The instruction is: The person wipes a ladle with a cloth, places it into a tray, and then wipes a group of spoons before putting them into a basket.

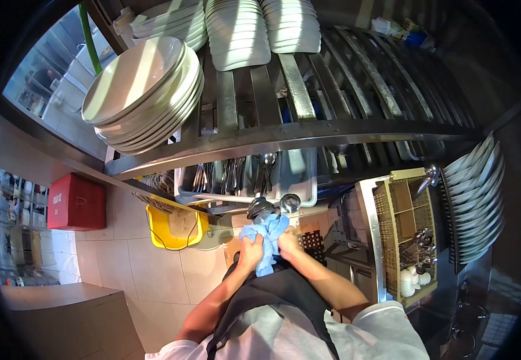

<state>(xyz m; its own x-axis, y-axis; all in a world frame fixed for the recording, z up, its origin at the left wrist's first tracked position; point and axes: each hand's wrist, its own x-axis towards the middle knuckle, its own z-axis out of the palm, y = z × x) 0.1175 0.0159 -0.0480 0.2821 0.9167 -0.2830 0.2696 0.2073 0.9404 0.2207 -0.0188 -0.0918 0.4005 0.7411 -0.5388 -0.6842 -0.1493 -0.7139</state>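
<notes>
Both hands are together in front of the black apron, around a light blue cloth (266,234). My left hand (251,251) is closed on the cloth's left side. On its right side, my right hand (288,243) is closed as well. Just beyond the cloth show the rounded metal heads of several ladles or large spoons (261,208), with one round bowl (290,203) apart to the right. Their handles are hidden by the cloth and hands. Past them, a grey cutlery tray (308,180) holds spoons and other cutlery in compartments.
A slatted metal shelf (260,139) overhead carries stacks of white plates (146,90). To the right are a beige compartment basket (399,198) with cutlery and a rack of upright plates (473,204). A yellow bucket (176,231) and a red box (76,202) stand on the left floor.
</notes>
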